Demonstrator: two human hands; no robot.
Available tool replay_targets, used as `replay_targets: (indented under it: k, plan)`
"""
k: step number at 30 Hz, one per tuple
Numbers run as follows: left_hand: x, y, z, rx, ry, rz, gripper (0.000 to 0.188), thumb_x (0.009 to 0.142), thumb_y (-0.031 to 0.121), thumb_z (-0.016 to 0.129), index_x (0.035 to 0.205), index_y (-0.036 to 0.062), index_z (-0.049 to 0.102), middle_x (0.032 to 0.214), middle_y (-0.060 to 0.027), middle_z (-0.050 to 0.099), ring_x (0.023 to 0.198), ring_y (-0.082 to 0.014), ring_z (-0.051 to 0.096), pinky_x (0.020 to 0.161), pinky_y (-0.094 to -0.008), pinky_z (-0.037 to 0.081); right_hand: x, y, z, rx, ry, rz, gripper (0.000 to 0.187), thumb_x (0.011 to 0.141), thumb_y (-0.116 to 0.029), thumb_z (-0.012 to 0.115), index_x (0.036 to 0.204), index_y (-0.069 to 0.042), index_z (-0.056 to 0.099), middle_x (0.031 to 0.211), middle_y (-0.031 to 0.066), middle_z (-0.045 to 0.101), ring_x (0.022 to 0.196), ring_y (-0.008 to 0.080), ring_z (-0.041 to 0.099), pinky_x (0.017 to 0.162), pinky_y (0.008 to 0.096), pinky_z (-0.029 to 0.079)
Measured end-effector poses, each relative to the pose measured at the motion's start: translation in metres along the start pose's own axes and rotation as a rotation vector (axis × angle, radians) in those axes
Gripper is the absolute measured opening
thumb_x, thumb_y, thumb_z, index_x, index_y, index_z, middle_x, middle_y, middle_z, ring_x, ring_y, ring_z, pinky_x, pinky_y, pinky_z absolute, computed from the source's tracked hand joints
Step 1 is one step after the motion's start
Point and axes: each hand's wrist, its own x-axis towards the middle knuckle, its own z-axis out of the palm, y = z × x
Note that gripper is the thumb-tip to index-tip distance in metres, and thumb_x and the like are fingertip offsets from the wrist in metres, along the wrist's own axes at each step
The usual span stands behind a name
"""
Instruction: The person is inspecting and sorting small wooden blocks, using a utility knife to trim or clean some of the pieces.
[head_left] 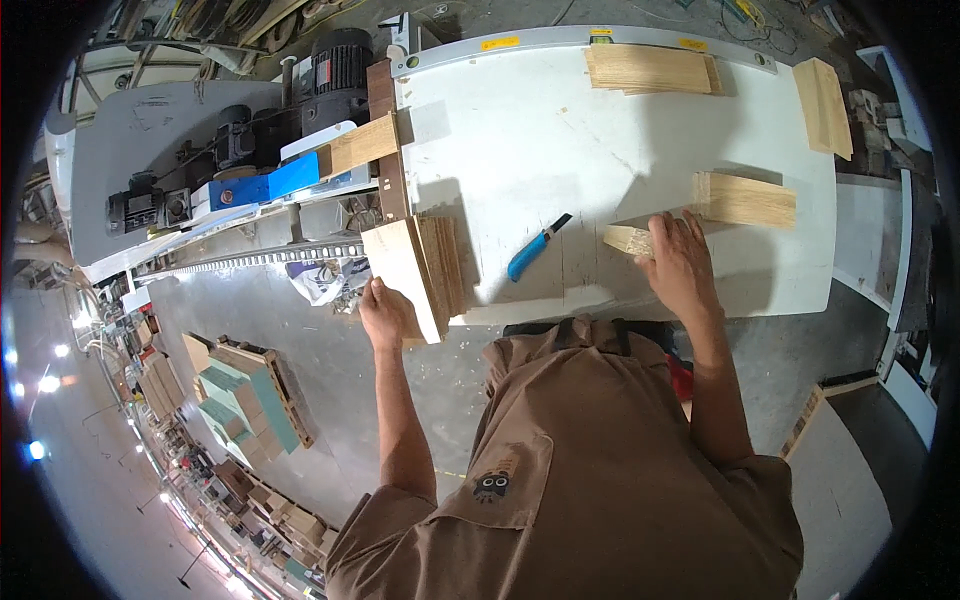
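My left hand is closed on the near end of a pale wooden board, its thumb on the edge and the other fingers mostly hidden. This board leans against a stack of thin boards at the table's left edge. My right hand is closed around a short piece of wood with a rough edge, low over the white tabletop. Just beyond its fingers lies a small stack of wooden strips. Between my hands rests a blue utility knife, dark tip pointing away from me.
A long spirit level lies along the far edge, beside a stack of strips. Another stack sits at the far right corner. Left stands a machine with motors; a wooden strip lies on it. A loaded pallet is on the floor.
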Motion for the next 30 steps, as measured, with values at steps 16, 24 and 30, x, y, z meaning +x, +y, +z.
replay_targets:
  k: [16, 24, 30]
  plan:
    - [0.257, 0.145, 0.034, 1.066, -0.163, 0.764, 0.11, 0.077, 0.039, 0.094, 0.165, 0.0078, 0.037, 0.164, -0.0175, 0.048, 0.151, -0.041, 0.044, 0.122, -0.052, 0.041, -0.012, -0.001, 0.005, -0.047, 0.044, 0.027, 0.049, 0.088, -0.011, 0.082, 0.126, 0.002, 0.053, 0.122, 0.0222, 0.063, 0.125, 0.0414, 0.06, 0.126, 0.0535, 0.037]
    - [0.325, 0.157, 0.134, 1.281, -0.541, 0.802, 0.122, 0.067, 0.059, 0.093, 0.16, 0.0014, 0.038, 0.158, -0.0271, 0.049, 0.151, -0.0448, 0.045, 0.128, -0.0538, 0.035, -0.026, -0.002, 0.02, 0.036, 0.029, 0.198, 0.052, 0.088, -0.02, 0.083, 0.129, -0.003, 0.056, 0.119, 0.017, 0.065, 0.114, 0.0384, 0.066, 0.098, 0.0494, 0.054]
    - [0.158, 0.28, 0.215, 0.637, -0.657, 0.999, 0.093, 0.07, 0.042, 0.091, 0.137, -0.0048, 0.047, 0.132, -0.0279, 0.059, 0.129, -0.0454, 0.058, 0.109, -0.0519, 0.053, -0.029, -0.006, 0.033, 0.03, 0.277, 0.319, 0.05, 0.093, -0.028, 0.08, 0.131, -0.002, 0.06, 0.124, 0.0194, 0.067, 0.111, 0.0412, 0.068, 0.093, 0.0521, 0.057]
